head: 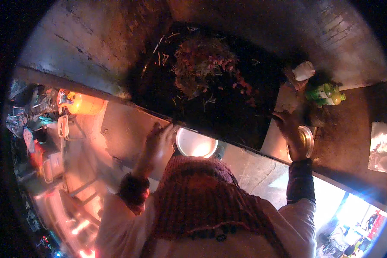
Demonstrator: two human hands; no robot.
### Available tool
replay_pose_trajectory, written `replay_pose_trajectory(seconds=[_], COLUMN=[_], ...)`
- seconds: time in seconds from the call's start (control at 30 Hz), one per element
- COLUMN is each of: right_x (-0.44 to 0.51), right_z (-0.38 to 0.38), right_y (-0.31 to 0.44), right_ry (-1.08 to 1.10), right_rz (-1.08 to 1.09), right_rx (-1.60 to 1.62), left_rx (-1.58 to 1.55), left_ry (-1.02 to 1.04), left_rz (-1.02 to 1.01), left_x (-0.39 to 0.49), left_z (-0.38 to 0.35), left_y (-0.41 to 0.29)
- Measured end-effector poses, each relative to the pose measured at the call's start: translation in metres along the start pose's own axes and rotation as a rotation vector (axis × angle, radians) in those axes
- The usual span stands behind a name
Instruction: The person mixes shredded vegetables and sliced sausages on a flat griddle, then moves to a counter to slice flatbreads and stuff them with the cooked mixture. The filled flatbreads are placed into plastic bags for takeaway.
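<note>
A dark flat surface, which looks like a griddle (219,119), lies before me with a loose heap of shredded reddish and pale food (206,64) on it. My left hand (158,140) is at its front left edge, blurred, with fingers apart and nothing visible in them. At the right edge is my right hand (288,132), fingers spread and seemingly bare. The round metal dish (307,142) beside that wrist is partly hidden by it. Between my hands, below the front edge, stands a white round container (196,143).
Green bottles (324,95) lie or stand at the right, near a white crumpled item (303,71). A shiny foil sheet or packet (382,146) is farther right. Metal walls (84,48) enclose the back and left. An orange gas cylinder (87,104) is beyond the left edge.
</note>
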State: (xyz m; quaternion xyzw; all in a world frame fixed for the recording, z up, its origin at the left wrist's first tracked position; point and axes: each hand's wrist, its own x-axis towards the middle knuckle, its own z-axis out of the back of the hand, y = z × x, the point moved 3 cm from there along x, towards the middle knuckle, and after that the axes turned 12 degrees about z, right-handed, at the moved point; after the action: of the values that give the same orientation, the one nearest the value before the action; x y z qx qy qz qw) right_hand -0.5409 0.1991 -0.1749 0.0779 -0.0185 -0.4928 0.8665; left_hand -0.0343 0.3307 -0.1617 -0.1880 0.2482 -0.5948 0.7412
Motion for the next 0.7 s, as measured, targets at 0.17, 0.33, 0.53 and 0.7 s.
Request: replay_pose_trajectory(seconds=[0.17, 0.33, 0.53, 0.7], right_x=[0.182, 0.256, 0.273, 0.190], right_z=[-0.037, 0.021, 0.011, 0.038], right_y=[0.130, 0.179, 0.153, 0.014], right_ry=[-0.530, -0.294, -0.222, -0.209], right_rz=[0.246, 0.030, 0.077, 0.061], right_rx=[-0.073, 0.145, 0.187, 0.425], left_rx=[0.083, 0.266, 0.372, 0.210], left_ry=[-0.275, -0.106, -0.242, -0.136], left_rz=[-0.233, -0.153, -0.376, -0.134], left_x=[0.105, 0.187, 0.209, 0.118], left_z=[-0.023, 0.049, 0.040, 0.068], left_y=[-0.037, -0.086, -0.061, 0.049])
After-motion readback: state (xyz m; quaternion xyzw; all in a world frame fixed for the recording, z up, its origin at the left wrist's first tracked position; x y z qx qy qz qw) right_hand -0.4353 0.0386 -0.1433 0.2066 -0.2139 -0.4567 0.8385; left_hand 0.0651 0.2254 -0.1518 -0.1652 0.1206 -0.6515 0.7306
